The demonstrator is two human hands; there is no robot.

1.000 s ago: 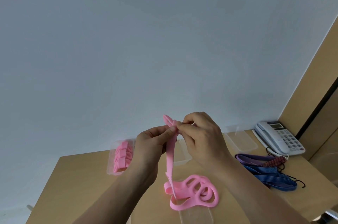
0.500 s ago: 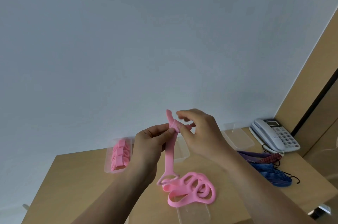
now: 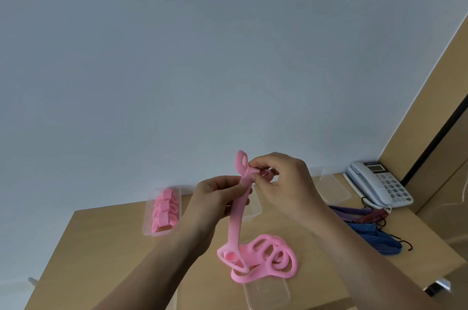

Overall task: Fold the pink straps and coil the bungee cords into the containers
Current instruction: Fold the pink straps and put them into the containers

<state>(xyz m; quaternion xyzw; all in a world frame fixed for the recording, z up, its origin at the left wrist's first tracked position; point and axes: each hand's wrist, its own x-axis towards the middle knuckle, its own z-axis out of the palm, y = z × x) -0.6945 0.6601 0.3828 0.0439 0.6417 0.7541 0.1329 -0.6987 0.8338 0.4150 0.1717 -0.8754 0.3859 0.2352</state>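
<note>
A long pink strap [image 3: 235, 223] hangs from both hands above the wooden table [image 3: 106, 254]. My left hand [image 3: 215, 198] pinches it just below the top, and my right hand [image 3: 281, 183] pinches the small loop folded over at its upper end. The rest of the strap lies in a loose pink pile [image 3: 263, 257] on the table. A clear container [image 3: 163, 211] at the back left holds several folded pink straps. Blue and purple bungee cords [image 3: 372, 231] with black hooks lie in a heap at the right.
A clear lid or container [image 3: 266, 294] sits under the pile's near edge, another [image 3: 333, 188] lies at the back right, and one [image 3: 254, 207] is partly hidden behind my hands. A white desk phone [image 3: 379, 185] stands by the wooden side panel at the far right.
The strap's top end has been turned over into a small loop held by my right hand. The hanging length has risen a little, and the view has shifted slightly.
</note>
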